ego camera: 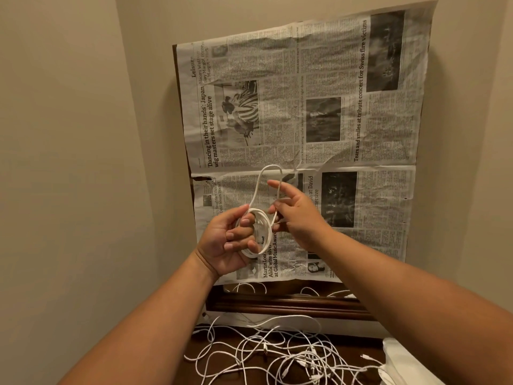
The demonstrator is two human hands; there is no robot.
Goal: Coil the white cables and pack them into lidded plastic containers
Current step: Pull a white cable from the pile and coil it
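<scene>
My left hand [227,243] is raised in front of the newspaper and grips a small coil of white cable [263,232] wound into a few turns. A loose loop of the same cable [262,180] rises from the coil and runs over the fingers of my right hand [297,212], which pinches the strand just right of the coil. A tangle of several white cables [280,354] lies on the dark wooden surface [222,345] below my arms. No container shows clearly.
A crumpled newspaper sheet [333,120] covers a dark-framed panel [277,304] leaning on the beige wall [83,134]. A white object [402,357], partly cut off, sits at the lower right.
</scene>
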